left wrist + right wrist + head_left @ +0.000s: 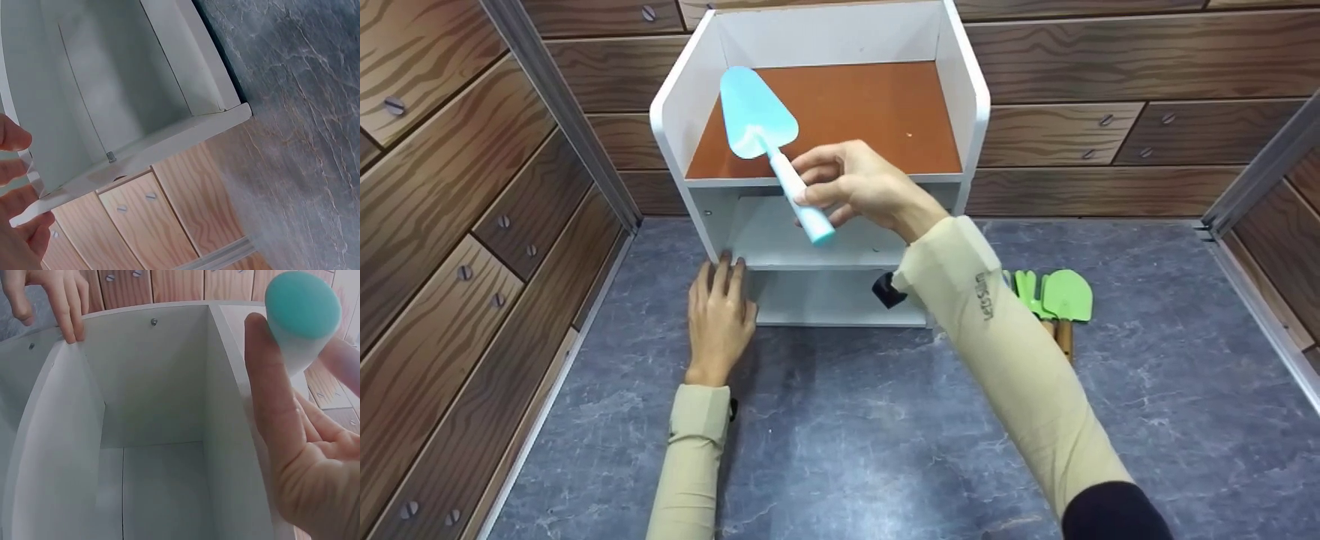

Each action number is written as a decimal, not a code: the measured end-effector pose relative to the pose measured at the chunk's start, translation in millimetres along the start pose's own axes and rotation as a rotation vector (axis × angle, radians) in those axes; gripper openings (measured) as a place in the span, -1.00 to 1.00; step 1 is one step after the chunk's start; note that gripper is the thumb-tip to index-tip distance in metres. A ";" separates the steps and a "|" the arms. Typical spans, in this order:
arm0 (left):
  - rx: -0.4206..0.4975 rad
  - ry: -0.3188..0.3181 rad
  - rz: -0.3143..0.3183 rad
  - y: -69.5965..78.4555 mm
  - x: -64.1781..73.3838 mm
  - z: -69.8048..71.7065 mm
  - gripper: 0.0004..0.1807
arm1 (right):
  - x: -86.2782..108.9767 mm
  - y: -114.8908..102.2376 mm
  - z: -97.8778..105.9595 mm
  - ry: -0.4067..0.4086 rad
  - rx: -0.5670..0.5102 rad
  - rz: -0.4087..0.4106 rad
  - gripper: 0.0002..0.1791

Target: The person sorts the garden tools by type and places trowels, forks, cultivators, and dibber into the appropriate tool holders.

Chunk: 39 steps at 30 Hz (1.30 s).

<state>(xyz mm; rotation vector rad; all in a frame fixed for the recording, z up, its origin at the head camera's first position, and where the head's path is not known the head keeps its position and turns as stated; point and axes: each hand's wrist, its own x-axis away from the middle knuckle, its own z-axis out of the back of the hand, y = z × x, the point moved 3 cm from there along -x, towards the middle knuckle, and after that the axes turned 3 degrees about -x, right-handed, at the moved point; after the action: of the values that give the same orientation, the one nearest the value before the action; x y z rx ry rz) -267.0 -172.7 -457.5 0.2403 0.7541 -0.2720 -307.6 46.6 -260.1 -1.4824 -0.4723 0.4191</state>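
My right hand (862, 184) pinches the white handle of a light-blue garden trowel (757, 112), its blade raised to the upper left over the shelf unit's brown top. Up close in the right wrist view, the teal handle end (304, 305) sticks out past the thumb and fingers. With fairly straight fingers, my left hand (720, 322) touches the front edge of the white shelf unit (840, 266) at its left side. In the left wrist view, those fingertips (19, 199) lie at the corner where a shelf board meets the side panel.
A green hand fork (1026, 289) and a green shovel (1066, 295) with wooden handles lie on the grey marbled floor (840, 450), partly behind my right sleeve. Wood-patterned walls (1110, 60) with metal corner posts stand on the left, back and right.
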 end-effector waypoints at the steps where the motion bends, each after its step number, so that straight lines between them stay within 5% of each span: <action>1: 0.000 0.003 -0.001 0.1 0.1 -0.2 -0.37 | -1.6 -1.2 -0.8 0.002 0.000 -0.004 -0.55; 20: -0.010 0.018 -0.013 -0.8 0.9 -0.8 -0.41 | -18.9 -12.3 -3.7 0.054 -0.038 -0.079 -0.56; 33: 0.008 0.045 -0.024 -1.9 1.0 -1.5 -0.37 | -29.6 -20.5 -3.0 0.168 -0.149 -0.083 -0.67; 39: 0.016 0.040 -0.020 -2.3 0.7 -2.2 -0.37 | -32.2 -21.8 -8.7 0.147 -0.196 -0.046 -0.65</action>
<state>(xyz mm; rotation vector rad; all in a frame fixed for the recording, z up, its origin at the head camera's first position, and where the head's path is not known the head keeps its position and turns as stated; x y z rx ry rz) -268.6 -174.2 -459.8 0.2538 0.7950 -0.2926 -330.4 20.9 -240.0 -1.6747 -0.4392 0.2305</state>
